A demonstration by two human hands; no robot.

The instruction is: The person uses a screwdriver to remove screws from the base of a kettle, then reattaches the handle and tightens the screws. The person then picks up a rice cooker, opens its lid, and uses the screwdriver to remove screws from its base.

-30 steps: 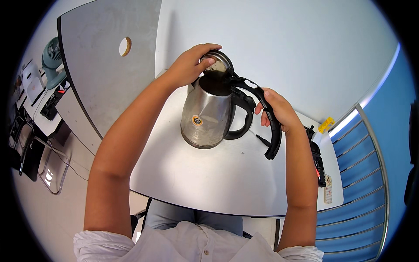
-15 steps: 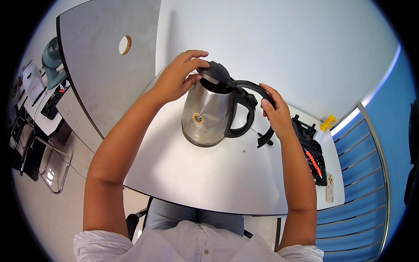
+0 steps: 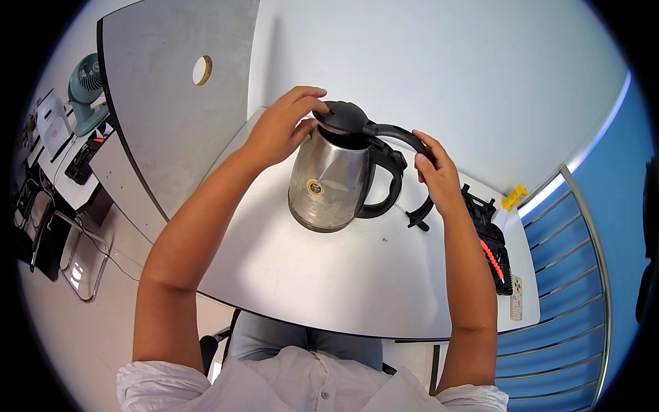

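Observation:
A dented stainless-steel electric kettle [image 3: 321, 189] stands upright on the white table, its black handle [image 3: 395, 182] toward the right. Over its mouth sits a black lid [image 3: 345, 115], slightly tilted, with a dark gap showing under its front. A long curved black handle cover [image 3: 431, 200] runs from the lid to the right, apart from the kettle's handle. My left hand [image 3: 283, 129] has its fingers on the lid's left edge, the thumb near the kettle rim. My right hand [image 3: 438, 173] is closed round the upper bend of the cover.
An open black tool case [image 3: 484, 226] with a red-orange screwdriver-like tool [image 3: 491, 261] lies right of my right forearm. Beside it are a pale remote control [image 3: 516, 299] and a yellow object [image 3: 514, 197]. A grey partition [image 3: 158, 89] rises at left, a metal railing [image 3: 596, 240] at right.
The lid has turned a little flatter over the kettle's mouth, showing more of its top. Both hands have moved slightly with it; the view has shifted a little.

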